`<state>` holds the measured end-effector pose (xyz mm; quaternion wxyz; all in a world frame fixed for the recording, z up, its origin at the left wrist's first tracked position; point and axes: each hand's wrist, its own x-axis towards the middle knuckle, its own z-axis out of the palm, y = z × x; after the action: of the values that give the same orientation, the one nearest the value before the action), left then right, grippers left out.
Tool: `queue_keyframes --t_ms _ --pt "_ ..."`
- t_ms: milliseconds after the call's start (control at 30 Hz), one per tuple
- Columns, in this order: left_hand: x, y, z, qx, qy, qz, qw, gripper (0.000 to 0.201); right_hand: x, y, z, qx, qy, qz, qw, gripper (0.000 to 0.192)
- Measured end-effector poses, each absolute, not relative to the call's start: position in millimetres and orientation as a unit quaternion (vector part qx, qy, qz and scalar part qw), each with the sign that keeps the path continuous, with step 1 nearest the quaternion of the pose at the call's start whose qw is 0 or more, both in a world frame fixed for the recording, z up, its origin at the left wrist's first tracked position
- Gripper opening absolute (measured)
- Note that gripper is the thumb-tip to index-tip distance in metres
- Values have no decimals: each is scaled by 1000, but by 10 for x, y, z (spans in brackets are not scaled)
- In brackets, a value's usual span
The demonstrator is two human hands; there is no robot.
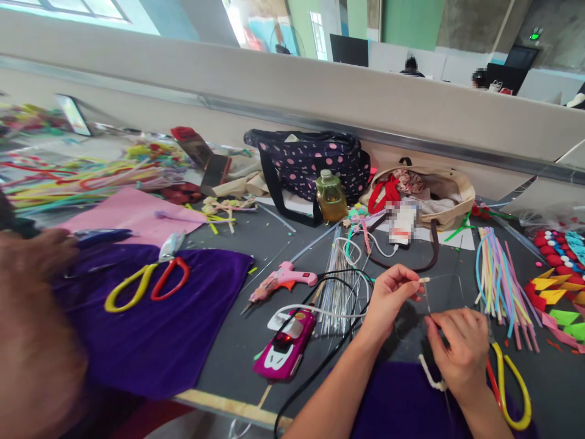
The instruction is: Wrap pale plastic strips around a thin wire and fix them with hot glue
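Note:
My left hand (393,297) is closed in a pinch, with a small cream-coloured bit (425,280) at its fingertips. A thin, clear or silvery wire (426,297) runs from there down to my right hand (462,342), whose thumb and forefinger are closed on it. More of the fine strand bends in an angular loop above my right hand. Below that hand, a short cream fuzzy stem (431,373) hangs beside a purple cloth (397,399). Scissors with yellow and red handles (510,384) lie just right of my right wrist.
A co-worker's arm (41,341) reaches over another purple cloth (178,329) holding scissors (153,277). Between us lie a pink glue gun (286,277), a magenta power strip (287,347), cables and wires (338,292). Pastel pipe cleaners (503,280), bags (315,158) and a bottle (331,198) stand around.

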<state>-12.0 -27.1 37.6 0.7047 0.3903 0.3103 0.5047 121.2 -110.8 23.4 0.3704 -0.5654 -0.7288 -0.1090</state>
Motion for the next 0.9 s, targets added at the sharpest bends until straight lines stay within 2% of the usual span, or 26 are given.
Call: queue_keyframes --t_ms 767,833,900 --pt "-124 -269 368 385 297 512 708 17 1201 -1126 236 -562 -733 -116 364 7" --pt "-123 -265 362 382 298 513 709 16 1214 -1139 241 -557 -732 -112 375 8" --pt "-123 -253 349 370 301 514 713 16 1244 -1156 237 -547 -716 -106 421 11"
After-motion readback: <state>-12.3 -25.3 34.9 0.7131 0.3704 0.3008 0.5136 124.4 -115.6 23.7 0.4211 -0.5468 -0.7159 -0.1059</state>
